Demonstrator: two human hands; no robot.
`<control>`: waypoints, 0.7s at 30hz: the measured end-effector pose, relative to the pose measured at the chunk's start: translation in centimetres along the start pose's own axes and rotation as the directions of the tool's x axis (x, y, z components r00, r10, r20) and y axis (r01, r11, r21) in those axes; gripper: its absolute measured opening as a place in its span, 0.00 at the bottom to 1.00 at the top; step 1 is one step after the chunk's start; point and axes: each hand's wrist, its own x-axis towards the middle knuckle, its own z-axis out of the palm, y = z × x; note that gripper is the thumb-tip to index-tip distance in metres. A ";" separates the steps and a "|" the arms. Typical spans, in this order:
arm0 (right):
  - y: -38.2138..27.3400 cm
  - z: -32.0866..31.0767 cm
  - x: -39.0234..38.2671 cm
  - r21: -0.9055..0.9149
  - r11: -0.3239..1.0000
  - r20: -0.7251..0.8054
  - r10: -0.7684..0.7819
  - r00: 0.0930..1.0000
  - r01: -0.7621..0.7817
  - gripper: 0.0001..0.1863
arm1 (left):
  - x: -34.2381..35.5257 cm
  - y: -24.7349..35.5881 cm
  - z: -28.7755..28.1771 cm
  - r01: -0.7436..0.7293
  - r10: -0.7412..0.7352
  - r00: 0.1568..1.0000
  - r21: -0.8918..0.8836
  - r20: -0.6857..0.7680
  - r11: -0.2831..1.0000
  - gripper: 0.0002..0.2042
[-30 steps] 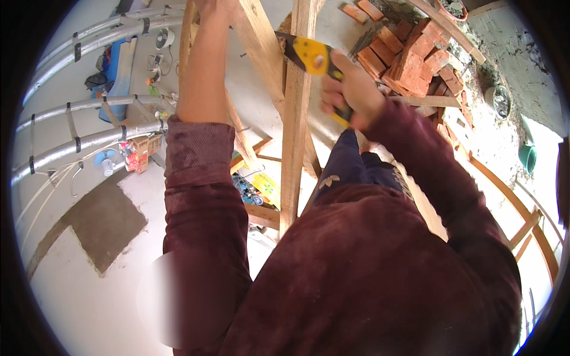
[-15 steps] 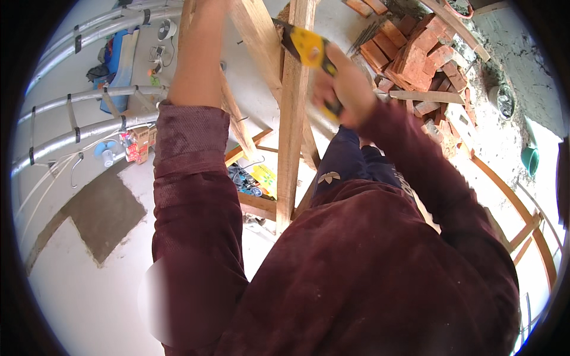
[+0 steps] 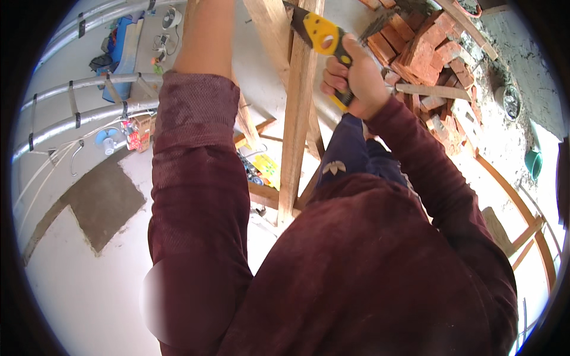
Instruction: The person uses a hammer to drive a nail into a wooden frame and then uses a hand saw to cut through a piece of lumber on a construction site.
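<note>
1. An upright wooden post [image 3: 298,118] stands between the left forearm [image 3: 208,35] and the right hand [image 3: 363,77], barring a straight crossing.
2. A slanting timber [image 3: 268,29] narrows the gap left of the post.
3. The saw [image 3: 314,25] overlaps the post's upper part in view, obstructing passage there.
4. Rightward, open room runs from the hand toward the brick pile [image 3: 418,50].
5. Leftward of the forearm, space reaches the metal ladder [image 3: 101,116].

Pale emblem [image 3: 333,168] (leaf-shaped) on trousers [image 3: 345,141]
</note>
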 end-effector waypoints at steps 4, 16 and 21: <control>-1.4 -3.0 -14.2 0.066 0.985 0.033 0.158 0.987 -0.160 0.18 | -0.2 -0.6 -2.6 -0.018 0.019 1.000 -0.039 0.019 0.999 0.22; 1.7 0.0 3.9 -0.138 0.990 0.067 0.039 0.997 -0.029 0.21 | -0.6 0.7 -2.1 0.075 -0.076 0.997 -0.084 -0.003 0.994 0.23; 0.5 -1.5 3.2 -0.213 0.974 0.223 -0.026 0.974 0.075 0.19 | -0.4 0.3 -2.2 0.156 -0.162 0.987 -0.216 -0.013 0.964 0.23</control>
